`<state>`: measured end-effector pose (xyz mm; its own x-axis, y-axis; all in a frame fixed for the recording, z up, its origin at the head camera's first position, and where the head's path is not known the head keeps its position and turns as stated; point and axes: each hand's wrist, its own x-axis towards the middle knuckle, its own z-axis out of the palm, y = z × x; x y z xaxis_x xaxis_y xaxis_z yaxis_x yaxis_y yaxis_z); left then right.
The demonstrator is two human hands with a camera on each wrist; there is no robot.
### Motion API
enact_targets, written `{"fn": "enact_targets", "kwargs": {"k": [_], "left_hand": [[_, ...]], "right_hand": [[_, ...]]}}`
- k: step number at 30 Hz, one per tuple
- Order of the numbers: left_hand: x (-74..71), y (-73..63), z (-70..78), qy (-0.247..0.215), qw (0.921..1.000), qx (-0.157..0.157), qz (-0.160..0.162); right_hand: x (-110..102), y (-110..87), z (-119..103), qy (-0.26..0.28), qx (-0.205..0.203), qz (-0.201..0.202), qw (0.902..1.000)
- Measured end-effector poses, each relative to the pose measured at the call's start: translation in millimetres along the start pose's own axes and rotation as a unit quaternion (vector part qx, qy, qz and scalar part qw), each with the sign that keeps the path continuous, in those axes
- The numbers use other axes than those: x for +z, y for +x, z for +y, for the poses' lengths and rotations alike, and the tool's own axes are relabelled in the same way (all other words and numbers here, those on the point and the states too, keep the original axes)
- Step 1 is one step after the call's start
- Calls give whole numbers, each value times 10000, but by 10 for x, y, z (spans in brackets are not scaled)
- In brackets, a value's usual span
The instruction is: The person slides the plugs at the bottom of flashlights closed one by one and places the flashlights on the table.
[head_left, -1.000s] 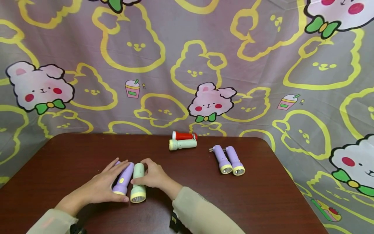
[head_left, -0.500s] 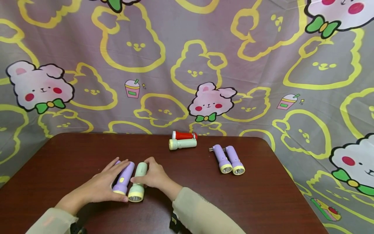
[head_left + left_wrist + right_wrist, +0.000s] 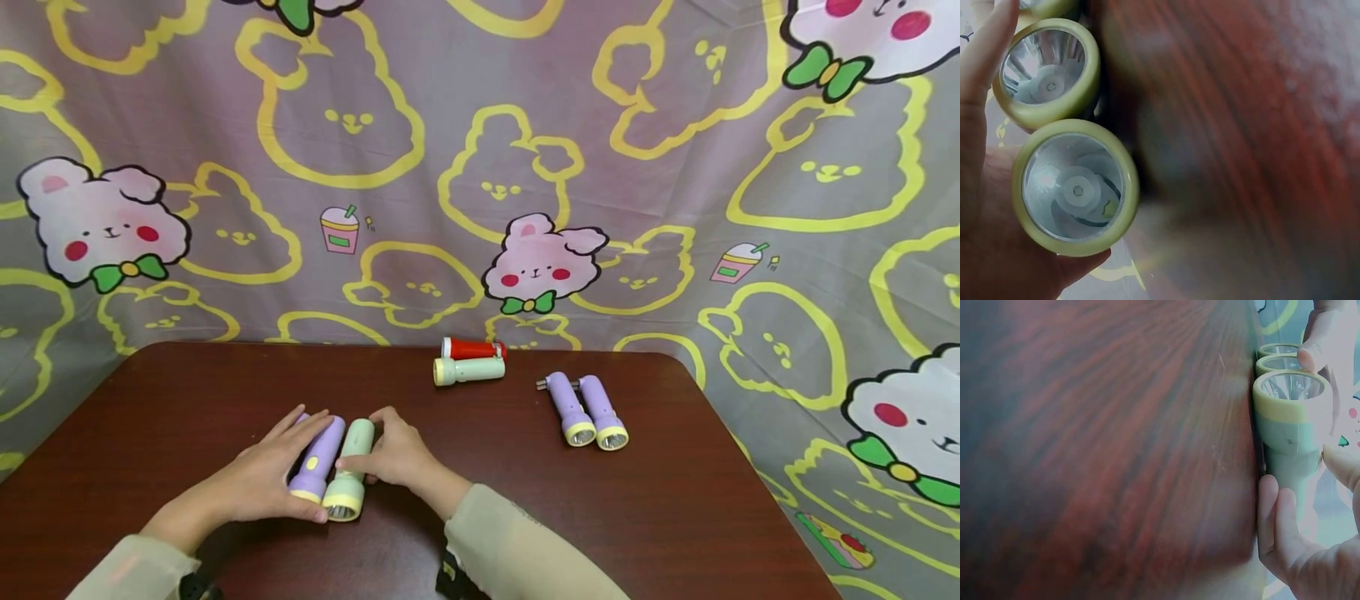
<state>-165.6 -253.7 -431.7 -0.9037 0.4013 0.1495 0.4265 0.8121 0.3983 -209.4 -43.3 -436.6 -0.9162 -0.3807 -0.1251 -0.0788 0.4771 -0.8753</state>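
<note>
My left hand [image 3: 258,479] spans two purple flashlights lying side by side. The nearer-to-centre purple flashlight [image 3: 321,457] shows its yellow switch; the other is mostly hidden under the hand. In the left wrist view the thumb lies at the upper lens and a fingertip curls under the lower flashlight's yellow rim [image 3: 1127,212]. My right hand [image 3: 405,454] holds a pale green flashlight [image 3: 345,492] between thumb and fingers, its head right at the purple one. In the right wrist view the green flashlight [image 3: 1291,434] is foremost in a row of three lenses.
At the back edge of the brown table [image 3: 637,517], a red flashlight [image 3: 472,349] lies behind another pale green flashlight [image 3: 480,368]. Two more purple flashlights [image 3: 567,404] lie together at right, with plug prongs showing. A patterned cloth [image 3: 420,200] hangs behind the table.
The green flashlight's head has shifted left in my right hand, up to the purple flashlight, and it now lies slanted alongside. My left hand has stayed in place.
</note>
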Motion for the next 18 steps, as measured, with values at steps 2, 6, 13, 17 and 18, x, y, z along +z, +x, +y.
{"fn": "enact_targets", "kwargs": {"k": [2, 6, 13, 17, 18], "left_hand": [[-4, -1, 12, 26, 10000, -26, -8], [-5, -4, 30, 93, 9999, -125, -25], [14, -2, 60, 84, 9997, -202, -48], [28, 0, 90, 36, 9997, -220, -77], [29, 0, 97, 25, 9997, -210, -86]], "right_hand": [[-9, -12, -10, 16, -19, -13, 10000], [-34, -33, -15, 40, -72, -48, 10000], [-113, -38, 8, -109, -246, -133, 9995], [-187, -45, 50, -316, -390, -124, 9987], [-209, -50, 64, -374, -446, -115, 9982]]}}
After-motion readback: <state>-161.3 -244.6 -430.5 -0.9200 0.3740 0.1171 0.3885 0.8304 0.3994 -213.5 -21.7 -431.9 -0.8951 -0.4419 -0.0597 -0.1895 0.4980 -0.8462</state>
